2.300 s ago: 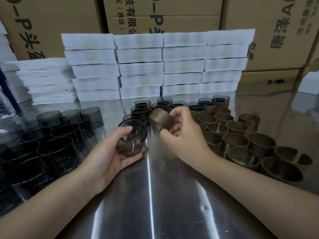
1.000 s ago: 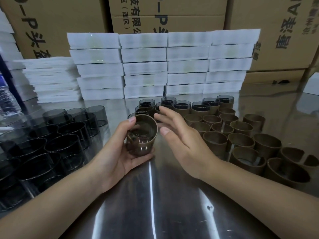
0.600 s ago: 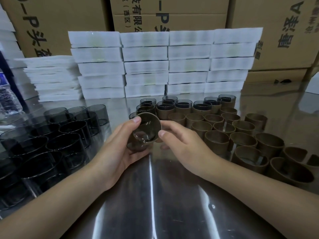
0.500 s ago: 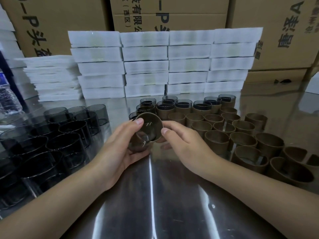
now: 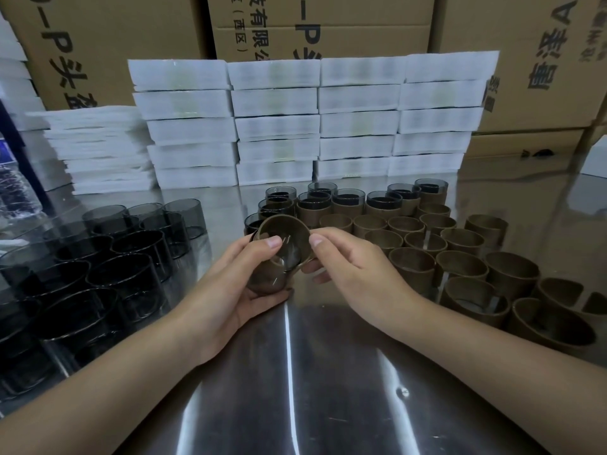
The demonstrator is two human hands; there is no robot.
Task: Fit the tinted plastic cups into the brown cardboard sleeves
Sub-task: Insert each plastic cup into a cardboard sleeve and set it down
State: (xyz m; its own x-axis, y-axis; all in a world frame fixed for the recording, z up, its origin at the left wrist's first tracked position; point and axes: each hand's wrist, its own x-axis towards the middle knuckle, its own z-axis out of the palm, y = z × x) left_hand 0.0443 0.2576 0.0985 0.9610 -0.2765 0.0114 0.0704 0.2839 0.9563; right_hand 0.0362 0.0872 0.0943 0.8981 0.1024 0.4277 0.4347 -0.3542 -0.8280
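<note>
A tinted plastic cup [image 5: 285, 254] with a brown cardboard sleeve [image 5: 289, 229] around it is tilted toward me above the steel table. My left hand [image 5: 236, 284] cradles it from below, thumb on the rim. My right hand [image 5: 351, 267] pinches the sleeve's right edge with thumb and fingers. Several bare tinted cups [image 5: 98, 270] stand at the left. Several empty sleeves [image 5: 460, 257] stand at the right. Behind them is a row of sleeved cups [image 5: 348, 203].
Stacks of white foam trays [image 5: 295, 123] line the back of the steel table [image 5: 295, 389]. Large cardboard boxes [image 5: 328, 24] stand behind them. A plastic bottle [image 5: 16, 188] is at the far left edge.
The sleeve has gone from my right hand onto the cup in my left hand. My right hand opened, then closed again on the sleeve's edge, and the cup tilted toward me.
</note>
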